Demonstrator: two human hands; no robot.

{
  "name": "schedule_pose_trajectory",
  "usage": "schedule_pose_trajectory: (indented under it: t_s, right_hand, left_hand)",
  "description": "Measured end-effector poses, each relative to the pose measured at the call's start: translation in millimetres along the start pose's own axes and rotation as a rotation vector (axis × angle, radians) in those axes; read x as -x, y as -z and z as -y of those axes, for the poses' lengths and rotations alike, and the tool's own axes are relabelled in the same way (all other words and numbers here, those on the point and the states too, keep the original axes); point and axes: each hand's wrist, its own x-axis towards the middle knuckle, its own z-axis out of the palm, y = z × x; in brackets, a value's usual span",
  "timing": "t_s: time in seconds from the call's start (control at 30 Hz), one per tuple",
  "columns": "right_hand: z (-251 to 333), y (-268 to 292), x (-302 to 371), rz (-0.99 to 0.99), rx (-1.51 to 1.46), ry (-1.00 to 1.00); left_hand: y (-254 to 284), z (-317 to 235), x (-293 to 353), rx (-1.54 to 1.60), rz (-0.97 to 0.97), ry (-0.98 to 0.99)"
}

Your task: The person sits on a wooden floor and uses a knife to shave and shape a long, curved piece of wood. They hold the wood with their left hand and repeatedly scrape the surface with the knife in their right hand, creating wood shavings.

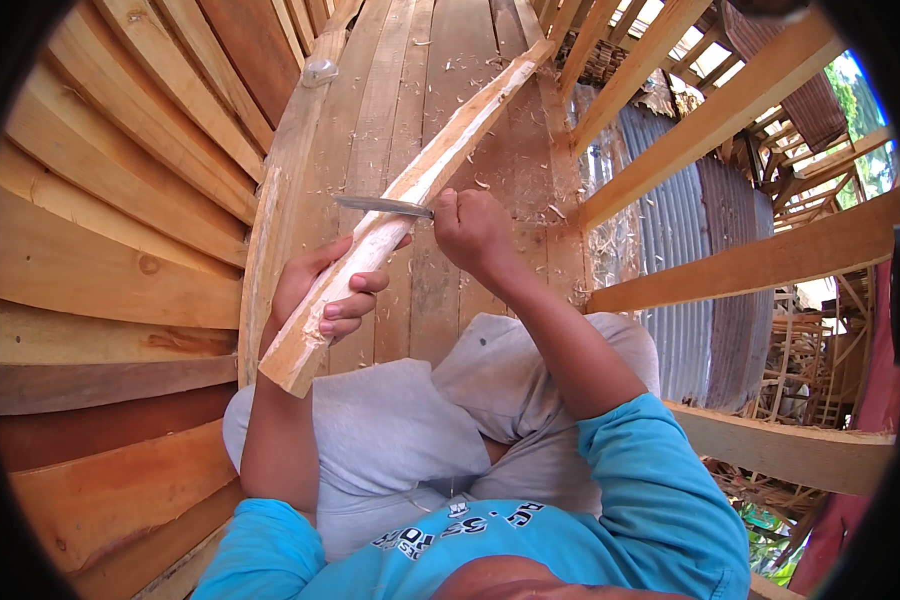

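A long squared wooden post (440,160) slants from above my left thigh up to the far right, its upper face pale and freshly shaved. Around its near part wraps my left hand (332,288), thumb and fingers on either side of the wood. My right hand (473,228) is closed in a fist on the handle of a knife (382,205); the handle itself is mostly hidden by the fingers. The blade lies across the post just beyond my left hand, pointing left, and appears to rest on the wood.
I sit cross-legged on a plank floor (370,130) strewn with wood shavings. A board wall (100,270) rises close on the left. Open wooden slats (730,260) stand on the right, with corrugated metal sheets (670,230) beyond. A small clear container (319,72) sits at the far left.
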Motion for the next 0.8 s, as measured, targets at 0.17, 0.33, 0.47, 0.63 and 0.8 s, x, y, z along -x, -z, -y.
schedule_pose_trajectory:
  t_s: [0.17, 0.33, 0.47, 0.63, 0.8]
  right_hand:
    - [-5.3, -6.8, -5.3, -0.077, 0.068, 0.006]
    - [-17.5, -8.0, -24.6, -0.119, 0.102, -0.043]
    - [-160.9, 37.0, -70.3, -0.1, 0.141, -0.405]
    - [-97.5, 13.4, -61.5, -0.041, 0.008, -0.385]
    - [-2.5, -12.9, -9.5, 0.152, 0.048, 0.005]
  left_hand:
    - [-1.4, -1.3, 2.8, 0.048, -0.004, -0.007]
    - [3.1, -3.0, 7.7, -0.007, -0.022, -0.022]
    - [-7.7, 39.8, -19.2, -0.449, -0.265, 0.035]
    - [1.5, 5.6, -9.7, -0.111, -0.012, 0.014]
    - [5.4, -11.8, 7.8, -0.043, -0.022, -0.028]
